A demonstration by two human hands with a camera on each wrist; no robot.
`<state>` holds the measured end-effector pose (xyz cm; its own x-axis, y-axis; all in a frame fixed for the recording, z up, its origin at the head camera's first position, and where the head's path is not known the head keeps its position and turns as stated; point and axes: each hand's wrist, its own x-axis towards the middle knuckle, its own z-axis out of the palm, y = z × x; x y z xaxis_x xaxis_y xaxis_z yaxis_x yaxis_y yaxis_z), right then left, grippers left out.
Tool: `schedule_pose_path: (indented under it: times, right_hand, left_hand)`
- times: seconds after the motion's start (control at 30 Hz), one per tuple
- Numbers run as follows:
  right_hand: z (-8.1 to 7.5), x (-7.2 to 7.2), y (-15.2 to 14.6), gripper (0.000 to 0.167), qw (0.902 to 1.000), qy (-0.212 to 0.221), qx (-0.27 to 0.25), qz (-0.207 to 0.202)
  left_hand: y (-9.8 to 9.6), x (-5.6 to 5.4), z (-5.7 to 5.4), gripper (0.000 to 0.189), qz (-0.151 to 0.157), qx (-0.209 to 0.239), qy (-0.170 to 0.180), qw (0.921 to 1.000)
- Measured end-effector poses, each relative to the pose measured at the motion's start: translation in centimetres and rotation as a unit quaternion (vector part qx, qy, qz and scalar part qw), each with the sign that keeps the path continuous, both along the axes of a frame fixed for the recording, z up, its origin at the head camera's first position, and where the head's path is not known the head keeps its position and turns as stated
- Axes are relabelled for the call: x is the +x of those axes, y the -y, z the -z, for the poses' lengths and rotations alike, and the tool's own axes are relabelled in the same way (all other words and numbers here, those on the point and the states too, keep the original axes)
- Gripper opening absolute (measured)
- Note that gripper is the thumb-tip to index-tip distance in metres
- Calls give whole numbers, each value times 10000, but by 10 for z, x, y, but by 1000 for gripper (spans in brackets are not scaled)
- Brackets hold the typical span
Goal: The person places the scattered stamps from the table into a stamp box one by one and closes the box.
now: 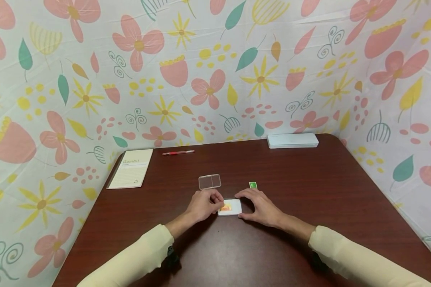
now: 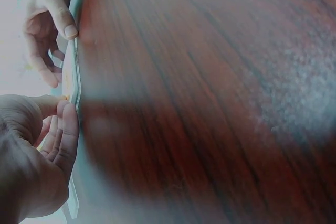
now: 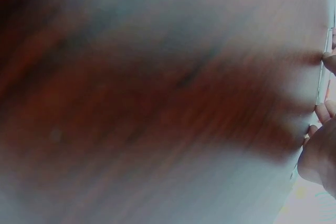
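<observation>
A small shallow white rectangular case (image 1: 235, 210) lies on the table in front of the person. On its left part is a small orange-and-yellow stamp-like piece (image 1: 225, 207). My left hand (image 1: 204, 205) pinches this piece at its left edge between thumb and fingers. From the other side, my right hand (image 1: 262, 208) holds the case's right end, thumb at the near corner and fingers at the far one. The left wrist view shows the left hand (image 2: 39, 153) and the right hand (image 2: 47, 30) along the case's thin edge (image 2: 77, 77).
A clear rectangular lid (image 1: 209, 181) lies just beyond the left hand. A small green stamp-like piece (image 1: 253, 185) is behind the right hand. Farther back are a notepad (image 1: 131, 169), a red pen (image 1: 178, 152) and a pale blue box (image 1: 292, 140), near the patterned curtain.
</observation>
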<state>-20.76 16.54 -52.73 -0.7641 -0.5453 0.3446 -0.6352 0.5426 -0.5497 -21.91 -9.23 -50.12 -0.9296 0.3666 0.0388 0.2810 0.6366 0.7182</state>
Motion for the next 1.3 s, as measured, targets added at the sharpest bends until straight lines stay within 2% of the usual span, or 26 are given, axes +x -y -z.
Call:
schedule_pose_path:
  times: [0.73,1.03,1.2,1.3]
  right_hand:
    - [2,1,0,58,10000,-12,-4,1]
    - [1,-2,-3,59,9998,166,-66,-60]
    - [-5,-4,-6,63,9994,301,-41,-182]
    - [-11,-7,-9,66,9988,395,-112,-252]
  left_hand:
    - [0,1,3,9,75,-104,-136,9998]
    - [2,0,1,6,86,-86,-102,9999]
    - [6,-2,-3,5,77,-93,-59,9999]
    - [10,-3,-5,4,91,-169,-214,9996]
